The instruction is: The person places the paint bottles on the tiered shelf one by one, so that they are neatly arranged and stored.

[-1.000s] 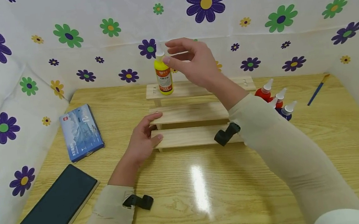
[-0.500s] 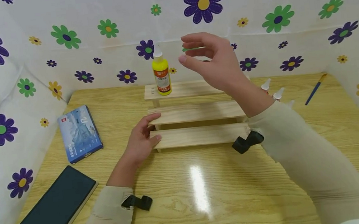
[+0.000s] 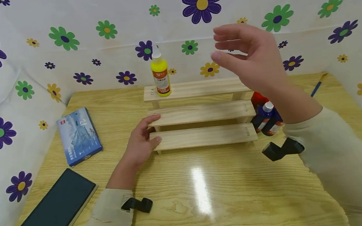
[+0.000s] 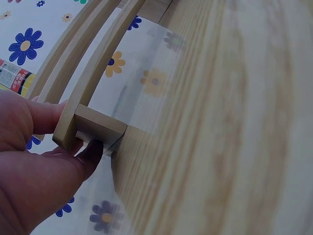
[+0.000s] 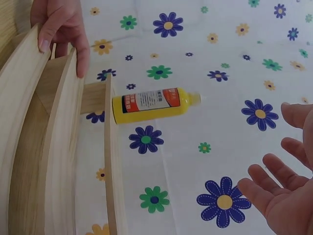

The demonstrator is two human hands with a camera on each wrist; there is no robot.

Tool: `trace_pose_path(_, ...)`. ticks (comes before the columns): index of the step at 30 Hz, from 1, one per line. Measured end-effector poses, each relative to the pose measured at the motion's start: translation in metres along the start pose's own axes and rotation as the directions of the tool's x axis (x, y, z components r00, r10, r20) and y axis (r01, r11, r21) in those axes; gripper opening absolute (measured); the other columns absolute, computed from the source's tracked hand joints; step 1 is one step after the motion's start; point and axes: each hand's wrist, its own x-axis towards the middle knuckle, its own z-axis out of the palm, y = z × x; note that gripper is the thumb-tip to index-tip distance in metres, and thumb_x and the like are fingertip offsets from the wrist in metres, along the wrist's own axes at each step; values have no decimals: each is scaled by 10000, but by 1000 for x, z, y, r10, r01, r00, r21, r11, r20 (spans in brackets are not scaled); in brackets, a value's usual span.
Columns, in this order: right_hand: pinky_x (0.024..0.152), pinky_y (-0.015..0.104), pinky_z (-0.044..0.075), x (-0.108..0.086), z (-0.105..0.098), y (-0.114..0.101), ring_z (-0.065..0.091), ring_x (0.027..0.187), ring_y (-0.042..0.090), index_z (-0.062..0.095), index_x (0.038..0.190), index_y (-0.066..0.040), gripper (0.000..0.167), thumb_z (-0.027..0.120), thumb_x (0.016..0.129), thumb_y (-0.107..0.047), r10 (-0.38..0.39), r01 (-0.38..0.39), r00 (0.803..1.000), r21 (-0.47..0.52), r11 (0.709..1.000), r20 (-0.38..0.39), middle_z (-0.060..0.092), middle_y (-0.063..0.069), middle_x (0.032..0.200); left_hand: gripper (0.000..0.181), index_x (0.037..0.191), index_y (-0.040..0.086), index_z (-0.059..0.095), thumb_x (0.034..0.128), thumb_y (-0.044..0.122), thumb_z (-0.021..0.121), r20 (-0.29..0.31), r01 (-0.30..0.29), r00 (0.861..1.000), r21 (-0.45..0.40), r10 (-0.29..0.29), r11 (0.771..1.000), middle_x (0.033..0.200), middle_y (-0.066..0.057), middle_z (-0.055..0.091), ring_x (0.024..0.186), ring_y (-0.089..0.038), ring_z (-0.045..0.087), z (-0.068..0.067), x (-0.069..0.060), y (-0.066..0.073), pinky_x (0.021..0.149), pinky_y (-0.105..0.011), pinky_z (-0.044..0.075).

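Observation:
A three-tier wooden rack (image 3: pixel 203 137) stands on the table. My left hand (image 3: pixel 139 142) grips its left end, thumb on the lowest shelf; the left wrist view shows the fingers (image 4: pixel 90 154) around the end of the frame. On the top shelf's left end a yellow bottle (image 3: pixel 161 77) with a white nozzle stands upright. My right hand (image 3: pixel 254 55) is raised above the rack's right end, fingers spread and slightly bent, holding nothing. In the right wrist view the yellow bottle (image 5: pixel 149 105) is apart from that hand (image 5: pixel 283 191).
Dark blue bottles (image 3: pixel 261 118) and a red one (image 3: pixel 258 99) stand right of the rack, partly behind my right forearm. A paintbrush (image 3: pixel 318 85) lies farther right. On the left lie a blue box (image 3: pixel 80 136) and a dark flat block (image 3: pixel 46 213). Flowered cloth (image 3: pixel 92 12) hangs behind.
My right hand has moved right, away from the yellow bottle, which stays on the top shelf. The left hand keeps its grip on the rack. The view has shifted slightly.

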Motion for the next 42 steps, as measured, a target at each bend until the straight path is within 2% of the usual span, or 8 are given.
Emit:
trace_pose_path(7,955,304,484,-16,-27,2,617,1150,206,684,1283,-89,383,724,907,-29,-13,12,999,-21,1000,-43,648,76,1256,663,1470,94,476,902,-244,529,3,9,1000,-6,-9,1000,1557,-10,316,1361,-364,358,0,1,-1,1040,-487,373)
trace_pose_path(12,924,271,494,-31,-47,9,619,1142,202,687,1273,-68,386,719,896,10,-2,1,996,-16,1000,-84,651,88,1245,663,1470,72,466,896,-254,522,11,-3,1000,-12,3,1000,1556,-34,318,1370,-402,336,0,1,-2,1064,-500,341)
trace_pose_path(16,900,227,493,-44,-62,17,621,1123,205,692,1251,-29,387,718,875,60,18,-13,993,45,999,-120,651,119,1222,660,1466,66,470,892,-256,525,9,-9,1000,-16,9,1000,1550,-36,328,1365,-415,341,-1,1,-1,1057,-510,345)
trace_pose_path(19,897,212,488,-54,-72,24,613,1119,213,688,1245,-10,387,721,868,71,54,-46,989,60,997,-141,645,128,1214,656,1463,55,471,890,-259,525,6,-19,1000,-15,19,1000,1546,-47,334,1358,-415,349,-1,2,-3,1065,-517,336)
trace_pose_path(25,860,165,481,-78,-89,40,606,1120,173,663,1299,-36,402,712,903,18,122,-141,979,-110,984,-162,646,74,1229,655,1464,66,475,893,-250,529,8,-15,1000,-17,15,1000,1540,-44,341,1351,-414,356,-2,3,-5,1061,-504,342)
trace_pose_path(30,853,133,468,-97,-102,59,606,1109,135,657,1313,-54,403,712,916,-14,181,-207,969,-148,967,-168,650,39,1230,658,1468,85,477,900,-241,533,7,1,1000,0,-1,1000,1544,-26,336,1359,-384,362,-2,3,-6,1043,-486,369)
trace_pose_path(38,866,114,446,-121,-112,81,581,1116,73,656,1325,-112,399,731,934,-142,331,-358,929,-186,915,-165,642,-23,1233,651,1467,69,474,898,-242,537,8,-4,1000,5,4,1000,1542,-40,340,1352,-368,376,-2,3,-4,1032,-439,390)
trace_pose_path(42,840,103,452,-130,-109,92,591,1088,53,669,1300,-95,380,736,933,-168,361,-390,917,-197,899,-170,659,-33,1200,654,1469,76,472,899,-240,536,8,1,1000,6,-1,1000,1546,-33,333,1350,-364,378,-2,3,-4,999,-378,415)
